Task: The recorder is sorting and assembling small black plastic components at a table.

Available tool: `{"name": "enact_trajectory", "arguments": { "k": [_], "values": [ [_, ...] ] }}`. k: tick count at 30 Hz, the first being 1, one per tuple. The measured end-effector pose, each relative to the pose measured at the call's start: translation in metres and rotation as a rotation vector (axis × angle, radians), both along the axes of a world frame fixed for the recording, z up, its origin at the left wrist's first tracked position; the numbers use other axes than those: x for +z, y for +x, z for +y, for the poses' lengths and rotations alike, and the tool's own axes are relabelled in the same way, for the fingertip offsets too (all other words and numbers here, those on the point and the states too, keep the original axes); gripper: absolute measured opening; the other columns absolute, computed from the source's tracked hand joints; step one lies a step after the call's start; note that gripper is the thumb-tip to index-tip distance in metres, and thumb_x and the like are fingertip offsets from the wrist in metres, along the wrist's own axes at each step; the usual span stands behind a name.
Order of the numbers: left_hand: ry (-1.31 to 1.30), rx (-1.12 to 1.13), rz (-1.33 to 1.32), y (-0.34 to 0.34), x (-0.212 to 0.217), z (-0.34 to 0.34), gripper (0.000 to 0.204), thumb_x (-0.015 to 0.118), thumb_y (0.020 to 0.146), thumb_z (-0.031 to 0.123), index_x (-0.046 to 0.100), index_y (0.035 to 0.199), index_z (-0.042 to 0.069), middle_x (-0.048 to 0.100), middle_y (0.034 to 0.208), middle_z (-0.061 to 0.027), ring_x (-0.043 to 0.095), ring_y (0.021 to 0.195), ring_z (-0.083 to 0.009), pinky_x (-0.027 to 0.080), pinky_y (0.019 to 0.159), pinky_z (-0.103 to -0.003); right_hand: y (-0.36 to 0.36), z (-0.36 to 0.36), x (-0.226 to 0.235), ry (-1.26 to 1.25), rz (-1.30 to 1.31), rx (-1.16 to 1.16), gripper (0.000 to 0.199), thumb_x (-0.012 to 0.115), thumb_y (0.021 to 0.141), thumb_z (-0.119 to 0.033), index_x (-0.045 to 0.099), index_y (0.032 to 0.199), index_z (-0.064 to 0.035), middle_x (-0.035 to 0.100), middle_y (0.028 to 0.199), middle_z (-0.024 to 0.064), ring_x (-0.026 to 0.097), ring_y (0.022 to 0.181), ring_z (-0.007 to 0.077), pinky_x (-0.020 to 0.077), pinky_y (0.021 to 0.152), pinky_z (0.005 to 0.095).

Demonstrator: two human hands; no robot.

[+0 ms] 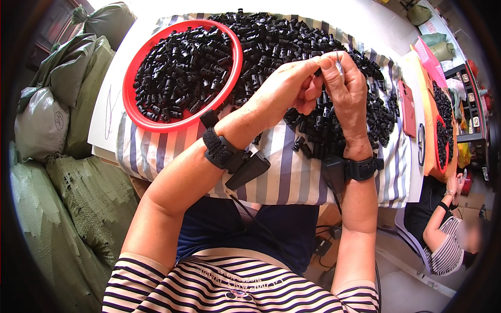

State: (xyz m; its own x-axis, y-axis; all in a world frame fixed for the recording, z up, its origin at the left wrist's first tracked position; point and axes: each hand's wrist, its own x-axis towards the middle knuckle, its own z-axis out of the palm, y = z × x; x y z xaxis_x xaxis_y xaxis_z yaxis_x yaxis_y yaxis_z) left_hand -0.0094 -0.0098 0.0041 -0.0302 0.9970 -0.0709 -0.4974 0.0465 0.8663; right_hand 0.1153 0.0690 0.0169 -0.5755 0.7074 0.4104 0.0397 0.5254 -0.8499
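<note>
Both of my hands are raised close together over a heap of small black plastic parts (pixel 282 39), shaped like short slotted cylinders. My left hand (pixel 291 86) pinches one small black part (pixel 318 73) between thumb and fingertips; most of it is hidden. Closed around a thin, pointed metal tool (pixel 338 67) is my right hand (pixel 345 91), its thumb near the left fingertips. The tool's exact kind is too small to make out. To the left of my hands, a round red tray (pixel 238 60) is filled with the same black parts.
A striped cloth (pixel 284 180) covers the table under the heap. To the right lie a red phone-like thing (pixel 407 107) and eyeglasses (pixel 421 143). Stuffed sacks (pixel 78 193) crowd the left side. A co-worker (pixel 443 235) sits at another table beyond a pink basket (pixel 431 61). Cables hang below.
</note>
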Motion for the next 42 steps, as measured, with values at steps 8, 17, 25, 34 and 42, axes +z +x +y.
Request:
{"name": "enact_trajectory", "arguments": {
  "k": [8,17,25,34,42],
  "values": [
    [0.021,-0.009,-0.017,-0.001,0.0,0.0,0.04,0.043,0.098,0.042,0.047,0.076,0.009,0.042,0.061,0.0018,0.042,0.052,-0.0107,0.03,0.048,-0.023,0.0,0.003,-0.002,-0.04,0.034,0.024,0.024,0.06,0.094,-0.031,0.061,0.089,-0.0073,0.054,0.064,-0.0066,0.037,0.057,0.0003,0.0289,0.049,0.0189],
    [0.059,-0.01,-0.042,0.0,0.0,0.0,0.039,0.044,0.098,0.041,0.05,0.078,0.009,0.043,0.061,0.0015,0.044,0.051,-0.011,0.032,0.048,-0.023,0.005,0.006,-0.004,-0.093,0.101,-0.067,0.019,0.064,0.092,-0.025,0.062,0.087,-0.0062,0.042,0.061,-0.0106,0.03,0.056,-0.0001,0.0242,0.049,0.0186],
    [0.064,0.055,-0.134,-0.004,0.003,0.0,0.037,0.042,0.098,0.039,0.048,0.076,0.01,0.042,0.06,0.0011,0.043,0.051,-0.0129,0.033,0.048,-0.024,0.002,0.003,-0.001,-0.047,0.073,-0.118,0.02,0.065,0.091,-0.024,0.061,0.085,-0.0057,0.038,0.061,-0.0109,0.029,0.057,-0.0002,0.0237,0.049,0.0186],
    [0.324,0.533,-0.516,-0.037,0.005,0.0,0.031,0.038,0.099,0.034,0.048,0.082,0.01,0.042,0.068,0.0007,0.039,0.058,-0.0139,0.036,0.052,-0.025,-0.003,-0.005,0.004,0.283,-0.313,-0.227,0.023,0.069,0.084,-0.027,0.057,0.083,-0.0073,0.06,0.066,0.0103,0.059,0.058,0.0273,0.0464,0.054,0.0343],
    [0.38,0.705,-0.578,-0.059,-0.005,0.001,0.032,0.031,0.101,0.033,0.048,0.087,0.01,0.046,0.072,-0.0018,0.044,0.062,-0.0165,0.039,0.058,-0.028,-0.002,-0.008,0.005,0.288,-0.525,-0.127,0.026,0.07,0.083,-0.031,0.062,0.089,-0.0073,0.062,0.067,0.0056,0.063,0.061,0.0216,0.0476,0.054,0.0334]
  ]
}}
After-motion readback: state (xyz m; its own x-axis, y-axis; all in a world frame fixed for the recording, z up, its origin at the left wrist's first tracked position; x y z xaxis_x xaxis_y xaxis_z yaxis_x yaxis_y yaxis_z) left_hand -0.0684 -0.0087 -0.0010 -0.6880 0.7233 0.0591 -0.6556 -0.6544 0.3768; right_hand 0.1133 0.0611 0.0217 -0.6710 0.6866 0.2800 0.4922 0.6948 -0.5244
